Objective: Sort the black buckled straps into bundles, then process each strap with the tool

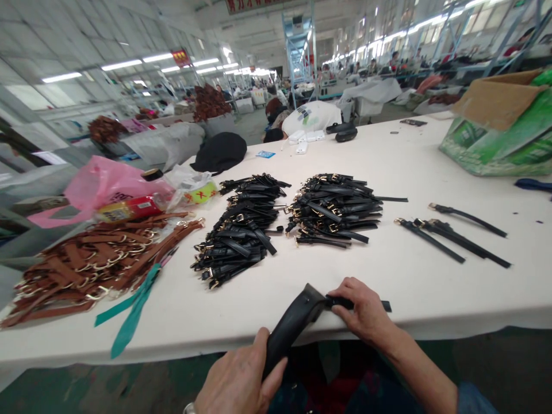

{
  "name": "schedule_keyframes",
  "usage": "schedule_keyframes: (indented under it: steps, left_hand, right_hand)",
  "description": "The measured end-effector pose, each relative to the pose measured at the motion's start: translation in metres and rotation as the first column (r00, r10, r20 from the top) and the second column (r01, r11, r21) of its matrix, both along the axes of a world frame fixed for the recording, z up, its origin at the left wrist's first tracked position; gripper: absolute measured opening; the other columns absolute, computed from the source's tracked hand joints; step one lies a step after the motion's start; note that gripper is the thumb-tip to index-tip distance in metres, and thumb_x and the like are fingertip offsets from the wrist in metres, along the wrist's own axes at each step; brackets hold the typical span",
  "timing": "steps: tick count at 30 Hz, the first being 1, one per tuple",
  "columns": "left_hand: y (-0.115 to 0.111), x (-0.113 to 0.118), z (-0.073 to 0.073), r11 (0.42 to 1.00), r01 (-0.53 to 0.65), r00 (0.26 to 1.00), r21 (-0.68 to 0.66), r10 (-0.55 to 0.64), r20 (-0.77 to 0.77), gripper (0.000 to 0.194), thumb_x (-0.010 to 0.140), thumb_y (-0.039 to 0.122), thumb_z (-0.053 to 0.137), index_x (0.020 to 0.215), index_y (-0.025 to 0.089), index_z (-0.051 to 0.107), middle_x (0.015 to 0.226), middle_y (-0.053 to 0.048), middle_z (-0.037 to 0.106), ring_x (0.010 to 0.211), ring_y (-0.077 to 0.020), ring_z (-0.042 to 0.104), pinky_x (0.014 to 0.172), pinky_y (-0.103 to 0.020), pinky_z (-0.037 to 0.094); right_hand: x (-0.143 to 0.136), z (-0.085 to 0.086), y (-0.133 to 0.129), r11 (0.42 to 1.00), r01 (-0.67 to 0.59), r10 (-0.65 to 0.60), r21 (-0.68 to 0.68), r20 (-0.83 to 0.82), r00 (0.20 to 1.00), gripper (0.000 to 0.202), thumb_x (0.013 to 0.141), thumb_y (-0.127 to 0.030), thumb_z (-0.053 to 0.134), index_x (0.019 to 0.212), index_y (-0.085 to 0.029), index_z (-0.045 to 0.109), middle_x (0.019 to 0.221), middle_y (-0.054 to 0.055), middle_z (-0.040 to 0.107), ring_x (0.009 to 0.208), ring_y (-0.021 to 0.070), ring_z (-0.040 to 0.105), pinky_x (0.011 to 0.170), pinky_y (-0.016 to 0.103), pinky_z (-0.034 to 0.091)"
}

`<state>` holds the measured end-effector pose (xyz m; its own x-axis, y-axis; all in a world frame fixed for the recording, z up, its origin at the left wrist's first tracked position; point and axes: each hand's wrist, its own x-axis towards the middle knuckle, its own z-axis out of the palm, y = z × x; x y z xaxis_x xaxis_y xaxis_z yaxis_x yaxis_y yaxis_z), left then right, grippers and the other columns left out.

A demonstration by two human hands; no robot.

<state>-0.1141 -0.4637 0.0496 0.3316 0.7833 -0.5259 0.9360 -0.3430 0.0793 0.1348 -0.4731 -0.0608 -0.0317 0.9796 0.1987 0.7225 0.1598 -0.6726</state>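
Observation:
My left hand (241, 371) is wrapped round a long black handheld tool (290, 328) with a flared, squared-off head; its exact kind I cannot make out. Near that head, my right hand (360, 307) pinches a short black strap (385, 306), whose free end sticks out to the right past my fingers. Strap and tool head meet or nearly meet; contact is unclear. Beyond my hands lie two heaps of black buckled straps, a left heap (244, 233) and a right heap (336, 210). Several loose black straps (457, 238) rest farther right.
Brown straps with metal rings (99, 259) cover the table's left end, beside teal-handled scissors (137, 307) and a pink plastic bag (107, 184). A black cap (221, 150) sits at the back edge. At right stands a green carton (495, 138). The white tabletop (414, 287) ends just before me.

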Motion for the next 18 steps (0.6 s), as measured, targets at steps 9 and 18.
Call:
schedule_keyframes:
  steps: [9, 18]
  left_hand:
    - [0.017, 0.019, -0.005, 0.992, 0.020, 0.998, 0.126, -0.026, 0.052, 0.033, 0.089, 0.042, 0.031, 0.104, 0.018, 0.047, 0.082, -0.009, 0.068, 0.078, -0.0275, 0.065, 0.066, -0.035, 0.044]
    - [0.006, -0.008, 0.007, 0.999, -0.037, 0.999, 0.026, 0.036, 0.037, 0.038, 0.088, 0.045, 0.031, 0.113, 0.020, 0.046, 0.089, -0.009, 0.067, 0.087, -0.0268, 0.064, 0.074, -0.036, 0.043]
  right_hand:
    - [0.003, -0.004, 0.002, 0.999, -0.004, 0.005, 0.034, -0.026, 1.000, 0.016, 0.074, -0.021, 0.062, 0.090, -0.022, 0.063, 0.081, 0.003, 0.059, 0.081, 0.0197, 0.053, 0.073, 0.033, 0.043]
    - [0.002, -0.003, 0.000, 0.998, 0.004, -0.001, 0.055, -0.069, 0.998, 0.017, 0.072, -0.018, 0.063, 0.089, -0.023, 0.064, 0.082, 0.003, 0.060, 0.081, 0.0191, 0.054, 0.074, 0.033, 0.043]
